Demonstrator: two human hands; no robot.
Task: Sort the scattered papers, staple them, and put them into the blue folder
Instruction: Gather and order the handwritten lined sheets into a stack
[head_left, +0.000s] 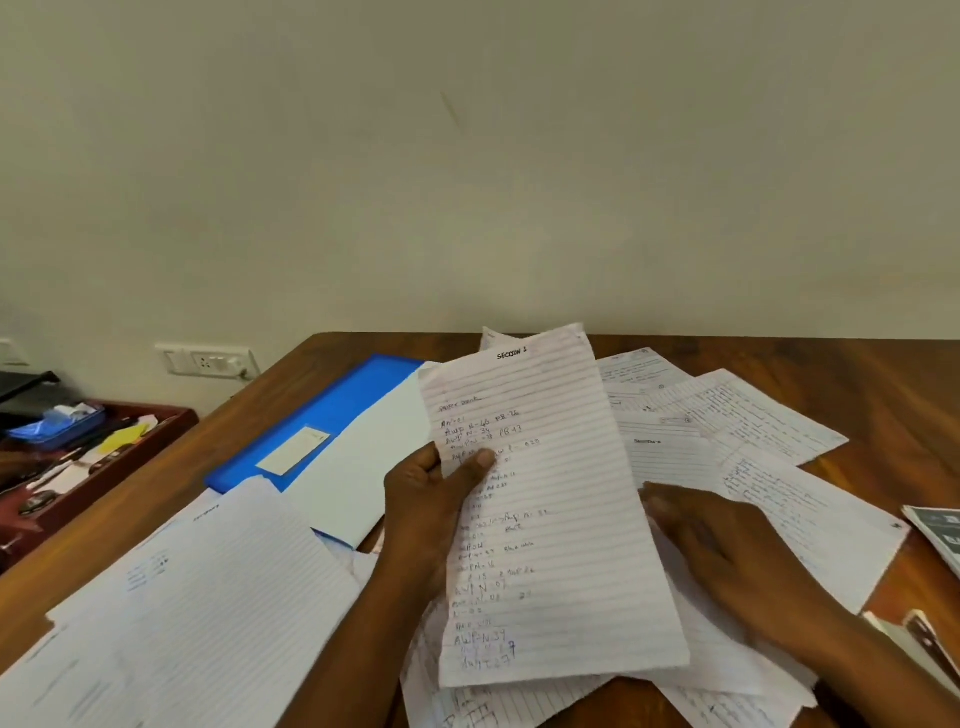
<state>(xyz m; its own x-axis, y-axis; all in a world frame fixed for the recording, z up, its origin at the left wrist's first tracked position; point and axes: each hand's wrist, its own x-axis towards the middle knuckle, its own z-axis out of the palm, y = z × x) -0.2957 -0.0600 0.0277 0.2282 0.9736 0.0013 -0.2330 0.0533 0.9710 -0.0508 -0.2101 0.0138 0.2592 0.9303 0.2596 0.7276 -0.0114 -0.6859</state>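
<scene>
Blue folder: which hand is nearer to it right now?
Left. The left hand holds a lined sheet just right of the blue folder; the right hand lies farther right.

Sheet in my left hand: thin ruled paper, matt, faintly creased, ink-written. Loose papers under my right hand: same matt stock. Folder: smooth blue plastic, slight sheen. Table: polished brown wood, visible grain.
</scene>
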